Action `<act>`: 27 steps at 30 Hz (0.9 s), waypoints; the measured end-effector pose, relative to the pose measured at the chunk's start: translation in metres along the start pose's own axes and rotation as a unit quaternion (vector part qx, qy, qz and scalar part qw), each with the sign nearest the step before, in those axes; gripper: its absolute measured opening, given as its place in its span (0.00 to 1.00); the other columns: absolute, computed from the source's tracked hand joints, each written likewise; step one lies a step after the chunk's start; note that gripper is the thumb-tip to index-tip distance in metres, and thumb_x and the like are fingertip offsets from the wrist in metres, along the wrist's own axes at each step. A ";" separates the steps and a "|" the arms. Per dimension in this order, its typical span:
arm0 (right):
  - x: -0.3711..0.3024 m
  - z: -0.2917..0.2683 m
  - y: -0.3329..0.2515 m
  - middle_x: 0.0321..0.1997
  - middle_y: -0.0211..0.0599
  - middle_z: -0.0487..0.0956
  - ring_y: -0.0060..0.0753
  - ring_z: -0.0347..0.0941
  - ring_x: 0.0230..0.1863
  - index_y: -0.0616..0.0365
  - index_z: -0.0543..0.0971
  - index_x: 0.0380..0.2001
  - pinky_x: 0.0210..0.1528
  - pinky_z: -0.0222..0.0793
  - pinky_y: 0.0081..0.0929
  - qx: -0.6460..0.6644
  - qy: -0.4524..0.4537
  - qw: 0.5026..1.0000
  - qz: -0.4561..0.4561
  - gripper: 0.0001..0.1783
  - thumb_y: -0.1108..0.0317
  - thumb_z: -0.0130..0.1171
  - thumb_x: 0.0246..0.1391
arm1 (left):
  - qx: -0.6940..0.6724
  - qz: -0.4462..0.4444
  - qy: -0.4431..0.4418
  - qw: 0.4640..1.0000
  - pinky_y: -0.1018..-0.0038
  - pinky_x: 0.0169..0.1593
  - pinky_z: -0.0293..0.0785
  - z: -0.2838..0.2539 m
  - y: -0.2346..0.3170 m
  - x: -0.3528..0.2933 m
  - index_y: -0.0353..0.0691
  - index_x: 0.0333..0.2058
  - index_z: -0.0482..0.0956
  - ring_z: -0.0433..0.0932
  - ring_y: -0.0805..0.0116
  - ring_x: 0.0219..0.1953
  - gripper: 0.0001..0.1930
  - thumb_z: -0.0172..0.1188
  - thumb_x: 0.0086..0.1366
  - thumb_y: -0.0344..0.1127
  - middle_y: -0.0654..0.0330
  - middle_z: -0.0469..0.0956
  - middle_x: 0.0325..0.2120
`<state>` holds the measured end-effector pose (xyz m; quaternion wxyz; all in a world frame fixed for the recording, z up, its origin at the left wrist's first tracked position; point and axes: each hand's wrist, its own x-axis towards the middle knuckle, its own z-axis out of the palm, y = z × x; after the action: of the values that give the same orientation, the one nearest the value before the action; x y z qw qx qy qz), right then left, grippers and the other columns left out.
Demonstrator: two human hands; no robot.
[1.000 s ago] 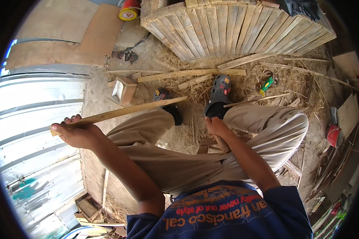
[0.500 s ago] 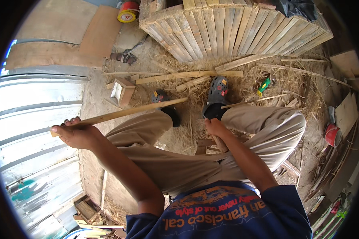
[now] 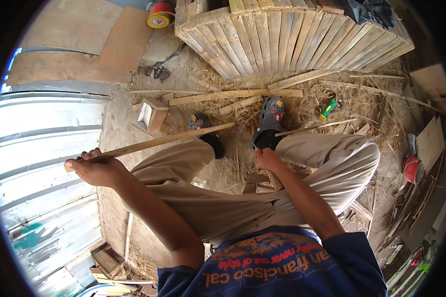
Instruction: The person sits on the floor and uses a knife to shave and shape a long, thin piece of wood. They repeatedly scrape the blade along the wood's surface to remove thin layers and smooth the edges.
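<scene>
My left hand (image 3: 96,168) is closed around one end of a long, flat, pale wooden strip (image 3: 168,140). The strip slants up to the right across my left knee, and its far end is between my two dark clogs. Close to the right clog (image 3: 271,116), my right hand (image 3: 268,159) is a fist. A brown wooden handle (image 3: 273,179) sticks out below this fist, between my thighs; whatever it belongs to is hidden. Another thin strip (image 3: 317,126) lies past my right hand, over the right shin.
A slatted wooden structure (image 3: 282,42) stands ahead. Loose strips (image 3: 223,95) and shavings litter the dirt floor, with a small wooden box (image 3: 152,115) at left and a green-yellow tool (image 3: 327,109) at right. Corrugated metal sheeting (image 3: 49,128) walls the left; a red can (image 3: 412,169) sits far right.
Almost nothing differs. Both hands keep their grip and place, and the whole view has shifted very slightly.
</scene>
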<state>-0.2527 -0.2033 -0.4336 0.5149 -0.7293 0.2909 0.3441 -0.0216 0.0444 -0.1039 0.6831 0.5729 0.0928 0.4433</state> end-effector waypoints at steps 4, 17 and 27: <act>0.015 0.006 0.009 0.34 0.57 0.79 0.53 0.76 0.25 0.71 0.78 0.41 0.35 0.74 0.53 -0.080 0.048 0.994 -0.060 0.37 0.41 0.37 0.68 | -0.005 0.000 0.004 1.000 0.77 0.30 0.62 -0.001 -0.003 0.005 0.37 0.38 0.67 0.62 0.74 0.24 0.27 0.55 0.68 0.60 0.63 0.62 0.25; -0.061 -0.002 -0.059 0.20 0.42 0.75 0.32 0.75 0.22 0.64 0.76 0.34 0.28 0.72 0.36 0.083 -0.056 0.965 -0.240 0.27 0.48 0.44 0.69 | -0.098 -0.045 -0.056 0.993 0.83 0.19 0.54 -0.009 0.003 0.006 0.49 0.21 0.62 0.57 0.79 0.12 0.29 0.43 0.70 0.67 0.71 0.58 0.12; -0.067 -0.003 -0.056 0.21 0.38 0.76 0.28 0.73 0.19 0.66 0.77 0.36 0.22 0.71 0.31 0.158 -0.092 0.966 -0.185 0.29 0.45 0.45 0.67 | -0.135 -0.052 -0.087 0.986 0.84 0.16 0.51 -0.007 0.005 0.002 0.51 0.18 0.63 0.56 0.81 0.11 0.30 0.44 0.68 0.69 0.72 0.57 0.09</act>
<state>-0.2486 -0.1848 -0.3484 0.7028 -0.6449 0.1525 0.2585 -0.0276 0.0508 -0.1009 0.7816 0.5065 0.0017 0.3641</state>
